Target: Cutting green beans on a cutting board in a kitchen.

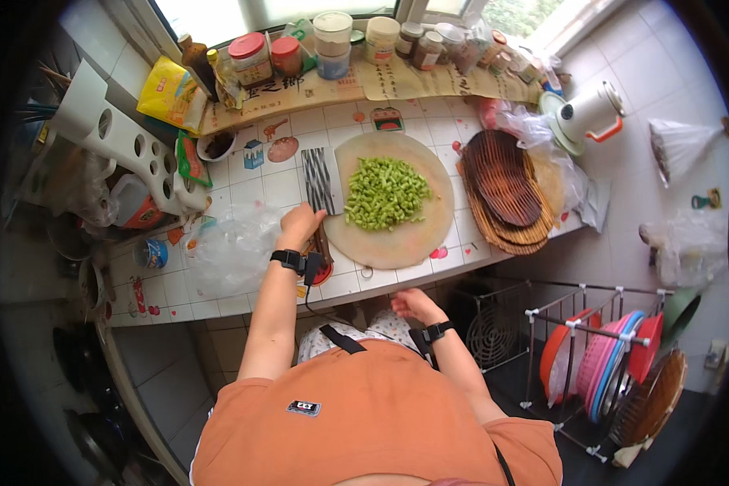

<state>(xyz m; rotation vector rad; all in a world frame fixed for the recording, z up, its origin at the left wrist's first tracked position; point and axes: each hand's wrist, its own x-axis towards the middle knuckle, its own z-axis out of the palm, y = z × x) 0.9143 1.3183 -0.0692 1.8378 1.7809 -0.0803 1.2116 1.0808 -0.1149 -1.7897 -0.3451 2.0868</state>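
My left hand is at the cleaver, a fingertip or thumb against the heel of its blade beside the wooden handle; the other fingers are hidden, so its grip is unclear. The cleaver lies along the left rim of a round cutting board, with a black-and-white pattern on its blade. Chopped green vegetable pieces are heaped on the board. My right hand holds nothing, its fingers loosely bent, below the counter's front edge. A crumpled clear plastic bag lies left of my left hand.
Woven oval mats are stacked right of the board. Jars and bottles line the windowsill. An electric kettle stands at the back right. A rack with colourful basins is at lower right. A blue can stands on the left counter.
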